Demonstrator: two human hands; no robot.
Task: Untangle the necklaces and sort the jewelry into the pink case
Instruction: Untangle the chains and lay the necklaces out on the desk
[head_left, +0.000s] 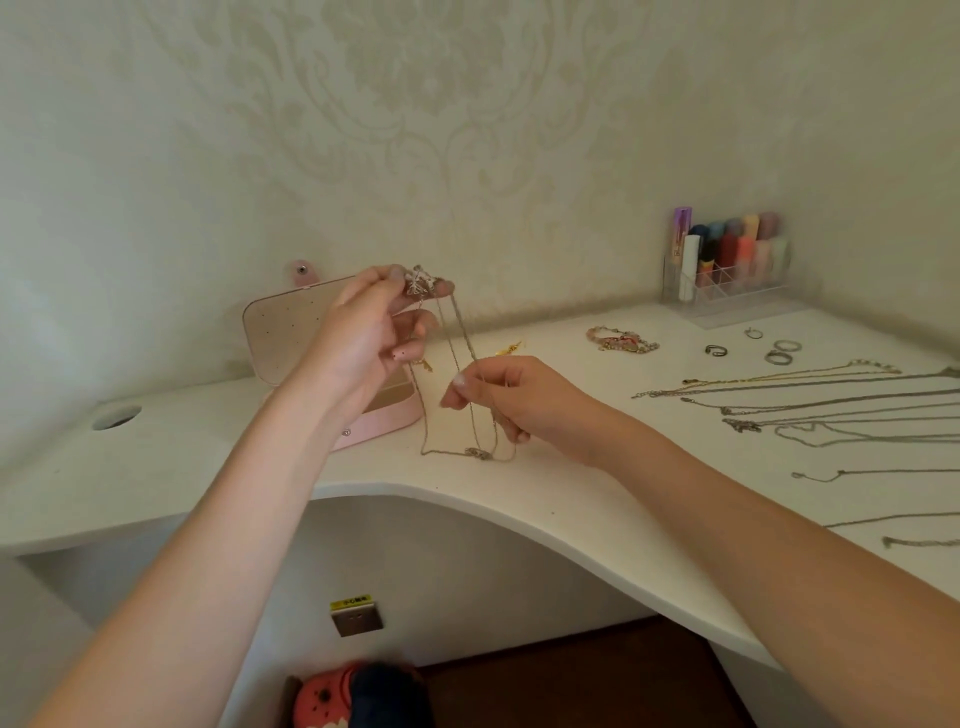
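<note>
My left hand (371, 332) is raised above the desk and pinches the knotted top of the tangled necklaces (422, 283), whose thin silver chains hang down to the desk surface. Lower and to the right, my right hand (498, 397) pinches one of the hanging strands. The pink case (291, 332) stands open behind my left hand, its lid upright against the wall; my hand and wrist hide most of its tray. Several separated necklaces (810, 402) lie stretched out in rows on the right of the desk.
A beaded bracelet (621, 339) and several rings (779, 353) lie near the back right. A clear organizer (727, 275) of lipsticks stands against the wall. A small gold piece (508, 349) lies behind my right hand. The white desk (208, 457) has a cable hole (115, 417) at left.
</note>
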